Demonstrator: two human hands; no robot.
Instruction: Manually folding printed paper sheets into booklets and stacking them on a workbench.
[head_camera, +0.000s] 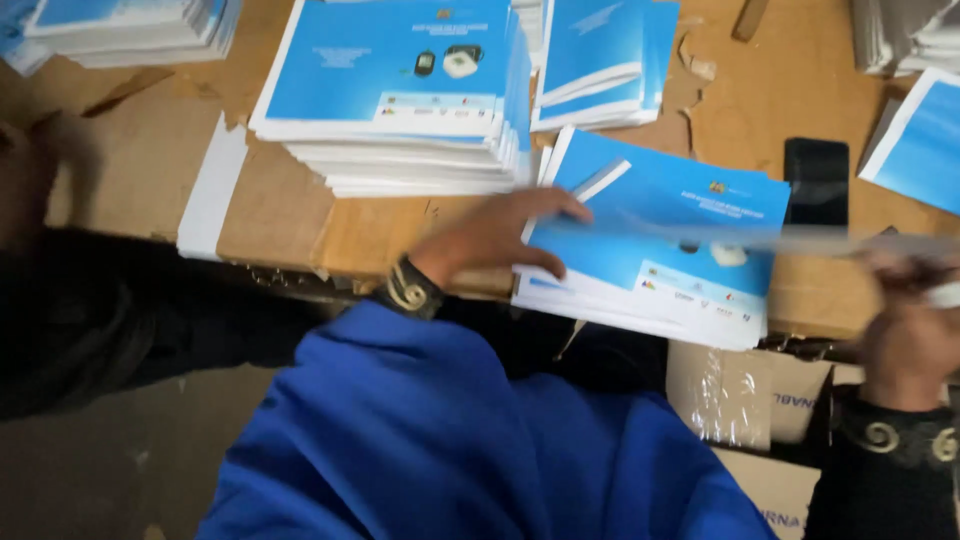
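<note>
A person's left hand (495, 235) lies flat, fingers spread, on the left edge of a small stack of blue-and-white booklets (660, 250) at the near edge of the bench (290, 225), while the right hand (910, 335), blurred at the right border of the view, is curled around a thin pale sheet (740, 238) that streaks across the top of that stack; how tightly it grips cannot be told. Both wrists show dark cuffs with a pale spiral pattern, and a bright blue cloth (450, 440) fills the foreground below the bench's near edge. To the right of the cloth, below the bench, sits a brown cardboard box (750, 400) with clear tape across its top.

The booklet stack under the left hand is turned slightly askew, one corner hanging just over the near edge. A black phone (816, 182) lies face up just beyond it, toward the right side of the bench. Farther back, near the middle, stands a much taller pile of the same booklets (400, 90), with a narrower stack (600, 60) just to its right. A white strip of paper (212, 190) lies on the bench just left of the tall pile. More booklets sit at the far left corner (130, 30) and along the right edge (920, 140). The bench top is bare brown board, torn in places.
</note>
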